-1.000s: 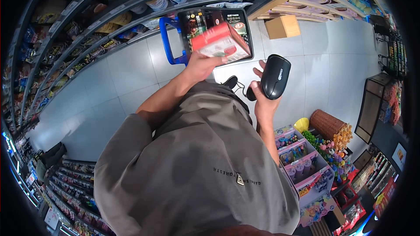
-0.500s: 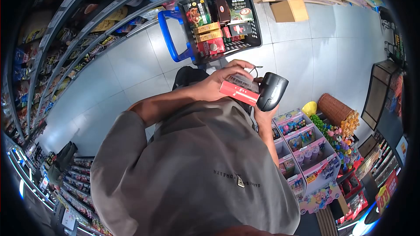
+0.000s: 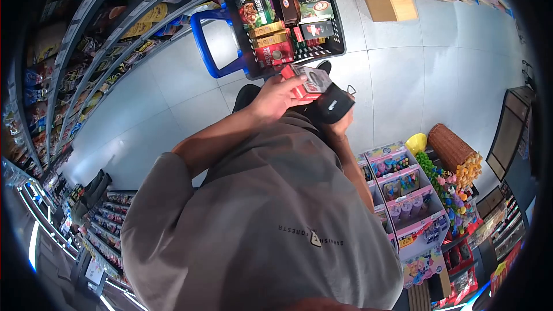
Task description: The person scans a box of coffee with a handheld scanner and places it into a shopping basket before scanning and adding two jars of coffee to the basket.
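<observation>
My left hand (image 3: 275, 100) is closed around a small red and grey box (image 3: 313, 82), tilted in front of my body. My right hand (image 3: 340, 125) grips a black handheld scanner (image 3: 334, 104), its head right beside the box's lower right corner; most of those fingers are hidden behind it. A thin cord loop (image 3: 351, 90) shows by the scanner. Just beyond my hands stands a black shopping basket (image 3: 340, 33) with a blue handle (image 3: 203, 46). In it are a red box (image 3: 271, 53), yellow boxes (image 3: 266, 35), a coffee box (image 3: 315, 7) and other packages.
Shelves of packaged goods (image 3: 86, 40) run along the left. A cardboard box (image 3: 391, 6) stands on the tiled floor (image 3: 397, 75) at the upper right. To my right are a display stand of small goods (image 3: 412, 213) and a wicker basket (image 3: 446, 144) lying on its side.
The box has turned in my left hand and moved slightly up and left. The scanner has moved left and rotated, so its other side faces me. The view has shifted slightly.
</observation>
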### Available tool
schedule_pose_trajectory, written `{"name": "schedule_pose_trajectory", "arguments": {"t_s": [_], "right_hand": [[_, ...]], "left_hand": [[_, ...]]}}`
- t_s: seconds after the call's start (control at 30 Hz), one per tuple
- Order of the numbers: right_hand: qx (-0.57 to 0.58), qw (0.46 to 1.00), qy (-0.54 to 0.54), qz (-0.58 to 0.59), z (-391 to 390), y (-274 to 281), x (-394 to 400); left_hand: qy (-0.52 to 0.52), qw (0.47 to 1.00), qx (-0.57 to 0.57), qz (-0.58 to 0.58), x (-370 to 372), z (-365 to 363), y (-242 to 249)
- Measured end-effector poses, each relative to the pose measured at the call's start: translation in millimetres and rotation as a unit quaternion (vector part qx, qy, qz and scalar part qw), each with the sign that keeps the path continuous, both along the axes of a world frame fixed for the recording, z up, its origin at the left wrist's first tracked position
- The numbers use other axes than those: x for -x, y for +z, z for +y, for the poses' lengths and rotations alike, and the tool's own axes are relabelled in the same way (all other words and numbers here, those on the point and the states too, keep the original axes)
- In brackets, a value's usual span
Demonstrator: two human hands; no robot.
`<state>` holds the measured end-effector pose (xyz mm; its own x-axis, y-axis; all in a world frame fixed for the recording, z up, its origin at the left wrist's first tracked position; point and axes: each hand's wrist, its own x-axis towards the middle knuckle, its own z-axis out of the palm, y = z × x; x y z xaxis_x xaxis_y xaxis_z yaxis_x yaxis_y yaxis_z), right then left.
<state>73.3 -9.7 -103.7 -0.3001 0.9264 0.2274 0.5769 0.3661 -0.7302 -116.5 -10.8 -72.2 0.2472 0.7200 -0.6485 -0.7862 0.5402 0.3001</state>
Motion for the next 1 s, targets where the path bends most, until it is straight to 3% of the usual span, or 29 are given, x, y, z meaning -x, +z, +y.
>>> {"name": "schedule_pose_trajectory", "arguments": {"t_s": [0.07,0.13,0.3,0.37,0.4,0.43,0.47,0.53,0.6,0.73,0.77,0.87,0.93,1.0], "right_hand": [[-0.017,0.999,0.026,-0.016,9.3,-17.8,-2.9],[-0.043,0.994,0.033,0.09,13.7,-39.4,-7.8],[0.103,0.994,-0.007,-0.025,24.4,-55.9,-27.7],[0.144,0.989,-0.044,-0.009,19.7,-54.0,-42.5],[0.177,0.98,-0.086,0.007,20.3,-52.3,-47.4],[0.334,0.92,-0.207,0.004,29.0,-47.1,-46.6],[0.334,0.92,-0.203,0.003,29.5,-54.7,-55.9],[0.245,0.957,-0.157,-0.024,25.2,-74.6,-84.5],[0.251,0.956,-0.149,-0.025,28.0,-81.4,-102.1],[0.285,0.942,-0.171,-0.043,40.8,-75.5,-120.2],[0.283,0.942,-0.175,-0.046,42.9,-73.3,-123.8],[0.281,0.943,-0.17,-0.046,42.1,-83.4,-137.9],[0.279,0.946,-0.162,-0.041,44.5,-85.4,-140.6],[0.281,0.947,-0.157,-0.025,47.1,-85.7,-142.4]], "left_hand": [[0.0,0.998,0.058,0.027,-5.8,9.6,-8.8],[-0.007,0.994,0.086,0.06,-9.4,17.3,-22.5],[-0.022,0.969,0.066,0.238,-30.4,19.3,-78.3],[-0.016,0.931,0.109,0.347,-43.6,19.6,-104.6],[-0.014,0.931,0.113,0.347,-49.2,16.4,-128.9],[-0.047,0.876,0.094,0.471,-54.6,10.8,-161.2],[-0.079,0.803,0.073,0.586,-59.5,9.0,-187.6],[-0.097,0.797,0.109,0.586,-69.7,16.5,-217.4],[-0.051,0.735,0.11,0.667,-80.5,24.2,-238.8],[-0.04,0.69,0.154,0.707,-88.9,39.5,-261.7],[-0.044,0.706,0.12,0.696,-91.1,41.7,-264.9],[-0.068,0.753,0.157,0.636,-99.9,56.7,-268.2],[-0.095,0.726,0.147,0.665,-107.9,58.1,-264.2],[-0.051,0.71,0.083,0.698,-112.1,55.8,-261.8]]}}
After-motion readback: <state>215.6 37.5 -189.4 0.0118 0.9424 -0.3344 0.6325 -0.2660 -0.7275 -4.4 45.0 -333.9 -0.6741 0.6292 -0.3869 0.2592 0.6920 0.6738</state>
